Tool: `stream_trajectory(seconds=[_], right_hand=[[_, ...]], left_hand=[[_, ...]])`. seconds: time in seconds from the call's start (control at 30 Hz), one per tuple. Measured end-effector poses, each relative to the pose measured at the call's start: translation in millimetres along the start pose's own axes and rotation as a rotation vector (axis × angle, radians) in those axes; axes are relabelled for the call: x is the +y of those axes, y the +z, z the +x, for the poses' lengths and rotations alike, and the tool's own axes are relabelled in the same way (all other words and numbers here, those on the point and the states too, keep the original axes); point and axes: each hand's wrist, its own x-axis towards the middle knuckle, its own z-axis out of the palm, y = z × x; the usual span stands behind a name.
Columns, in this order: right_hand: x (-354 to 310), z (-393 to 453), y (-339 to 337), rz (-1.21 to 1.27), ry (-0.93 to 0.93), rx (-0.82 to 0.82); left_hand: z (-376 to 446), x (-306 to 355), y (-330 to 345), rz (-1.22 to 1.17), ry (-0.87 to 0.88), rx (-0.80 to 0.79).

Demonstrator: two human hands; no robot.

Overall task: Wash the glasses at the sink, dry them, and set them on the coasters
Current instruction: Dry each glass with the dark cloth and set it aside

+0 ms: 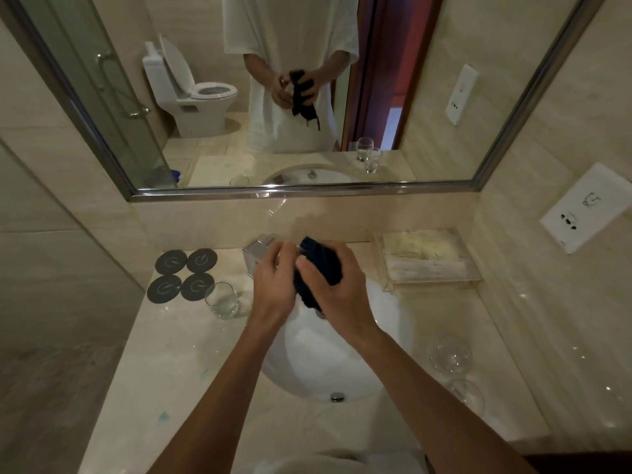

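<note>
Drying under way at frame centre: left hand [273,282] grips a glass [285,256] over the sink [393,340], so drips fall in; right hand [333,285] clutches a dark cloth [319,265] against it.

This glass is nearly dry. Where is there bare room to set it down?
All four coasters are bare; a tumbler crowds the front right one. Counter in front of the tumbler, left of the sink, is free. On the right, two stemmed glasses and a tray crowd it.

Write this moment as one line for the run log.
step: drying | left hand: holds glass | right hand: grips dark cloth | coasters: bare
</note>
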Motion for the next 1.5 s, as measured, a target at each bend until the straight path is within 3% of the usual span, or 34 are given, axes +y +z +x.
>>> stream_trajectory(seconds=[0.1, 0.2, 0.37, 0.5, 0.6, 0.7, 0.83, 0.9, 0.97, 1.07, 1.2, 1.37, 1.5], right_hand=[[24.1, -3.4, -6.9, -0.259, -0.353, -0.079], [41.0, 0.3, -21.0, -0.458, -0.711, -0.143], [53.7, 5.8, -33.7, -0.585, -0.941, -0.168], [64.4, -7.5, -29.9, -0.433, -0.761, -0.059], [49.3, -18.3, -21.4, -0.146, -0.335, 0.147], [32.9, -16.7, -18.5, 0.165, 0.057, 0.255], [24.8, -11.3, -19.9, 0.656, 0.484, 0.158], [18.0, -12.9, -18.1, 0.647, 0.529, 0.081], [17.2, -15.4, -15.8, 0.64, 0.549, 0.06], [20.8, -18.3, -13.6, 0.745, 0.601, 0.056], [17.8, -17.9, -10.9, 0.924, 0.618, 0.019], [10.1, -14.1, -5.5, 0.901, 0.59, 0.067], [8.6, -10.0, -2.2, 0.653, 0.448, 0.27]], left_hand=[[6.2, 7.7, -4.4, -0.034, -0.302, -0.082], [5.5, 11.7, -7.2, -0.039, -0.401, -0.146], [5.1, 7.9, -11.9, -0.086, -0.575, -0.22], [7.5, 2.2, -18.9, -0.262, -0.723, -0.214], [9.6, 0.1, -20.7, -0.352, -0.734, -0.175], [11.2, 5.0, -18.8, -0.23, -0.562, -0.108], [10.3, 8.2, -19.5, 0.221, -0.147, -0.074], [8.9, 6.6, -20.2, 0.374, 0.03, -0.11], [6.5, 8.5, -16.9, 0.419, 0.077, -0.136], [5.4, 12.2, -13.8, 0.381, 0.051, -0.137], [6.3, 15.7, -18.4, 0.223, -0.046, -0.298], [-2.1, -0.9, -3.1, 0.039, -0.039, -0.246], [4.3, -8.7, -10.5, -0.025, -0.023, -0.187]])
